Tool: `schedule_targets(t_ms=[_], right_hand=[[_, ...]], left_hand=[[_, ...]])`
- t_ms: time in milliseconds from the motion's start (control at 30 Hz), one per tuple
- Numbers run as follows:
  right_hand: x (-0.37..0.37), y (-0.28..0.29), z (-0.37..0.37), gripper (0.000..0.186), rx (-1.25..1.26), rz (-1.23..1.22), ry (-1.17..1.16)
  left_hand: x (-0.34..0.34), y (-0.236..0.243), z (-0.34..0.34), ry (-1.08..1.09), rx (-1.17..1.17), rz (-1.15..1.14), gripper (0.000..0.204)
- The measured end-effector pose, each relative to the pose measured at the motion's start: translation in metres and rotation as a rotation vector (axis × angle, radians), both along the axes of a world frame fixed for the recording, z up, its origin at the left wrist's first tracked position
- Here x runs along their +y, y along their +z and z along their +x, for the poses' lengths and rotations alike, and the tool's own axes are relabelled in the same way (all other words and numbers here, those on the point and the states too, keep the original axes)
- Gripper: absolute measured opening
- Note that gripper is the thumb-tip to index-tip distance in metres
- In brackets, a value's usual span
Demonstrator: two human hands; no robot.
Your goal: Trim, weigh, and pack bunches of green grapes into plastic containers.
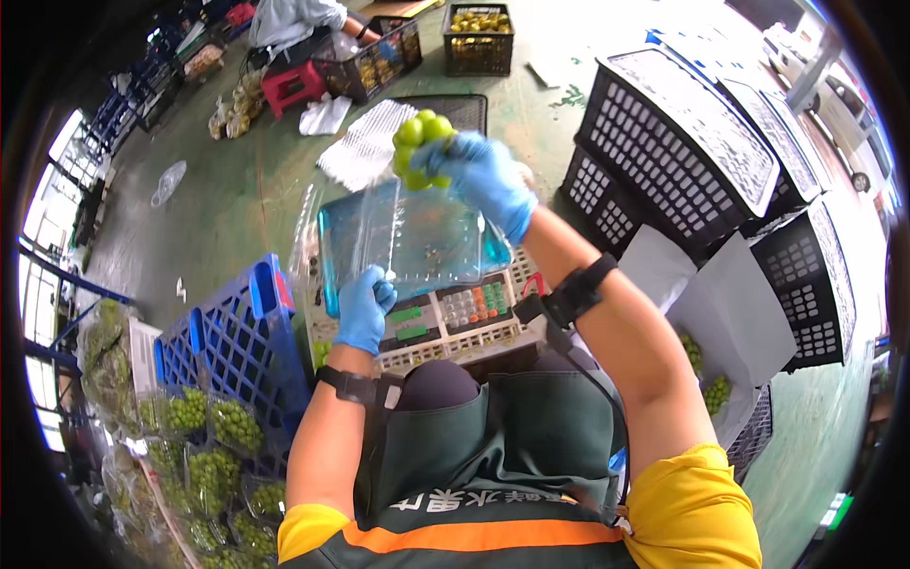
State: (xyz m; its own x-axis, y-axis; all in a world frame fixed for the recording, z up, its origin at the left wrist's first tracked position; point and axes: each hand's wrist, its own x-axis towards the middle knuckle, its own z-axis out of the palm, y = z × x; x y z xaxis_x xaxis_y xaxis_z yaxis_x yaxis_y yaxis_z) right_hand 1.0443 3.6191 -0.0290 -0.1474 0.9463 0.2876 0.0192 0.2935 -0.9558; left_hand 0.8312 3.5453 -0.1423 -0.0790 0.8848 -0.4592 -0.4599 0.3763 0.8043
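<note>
Green grapes [413, 142] hung above the far side of the scale [474, 302], clasped in the right grip [488, 180], a blue-gloved hand closed around the bunch. Under them, a clear plastic box [427, 237] lay on the blue tray [327, 251] atop the scale. At the box's near edge, toward the scale's left side, the gloved left grip [363, 308] had its fingers curled; whether it pinched the plastic could not be told. Just left of the scale stood a blue crate [227, 332], with bagged grapes [213, 479] nearer the wearer. Beyond the scale lay a white sheet [368, 142]; farther off, left of that line, another person [294, 24] sat on a red stool [292, 87], reaching into a black basket [355, 71]. Right of the scale stood stacked black crates [654, 166].
</note>
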Motion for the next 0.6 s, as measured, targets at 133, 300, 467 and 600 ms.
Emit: schedule_targets(t_ms=[133, 300, 467, 600], right_hand=[[-0.022, -0.066, -0.04, 0.013, -0.403, 0.464, 0.069], [-0.013, -0.08, -0.062, 0.022, -0.954, 0.068, 0.369], [-0.018, -0.076, -0.038, 0.023, -0.924, 0.141, 0.416], [-0.077, -0.006, 0.043, 0.029, -0.692, 0.32, 0.223]], left_hand=[[0.014, -0.011, -0.016, -0.017, 0.022, 0.006, 0.011], [0.015, 0.03, -0.077, -0.366, 0.002, -0.114, 0.018], [-0.003, 0.084, -0.076, -0.475, 0.342, 0.017, 0.019], [-0.018, 0.072, -0.022, -0.479, 0.737, 0.382, 0.024]])
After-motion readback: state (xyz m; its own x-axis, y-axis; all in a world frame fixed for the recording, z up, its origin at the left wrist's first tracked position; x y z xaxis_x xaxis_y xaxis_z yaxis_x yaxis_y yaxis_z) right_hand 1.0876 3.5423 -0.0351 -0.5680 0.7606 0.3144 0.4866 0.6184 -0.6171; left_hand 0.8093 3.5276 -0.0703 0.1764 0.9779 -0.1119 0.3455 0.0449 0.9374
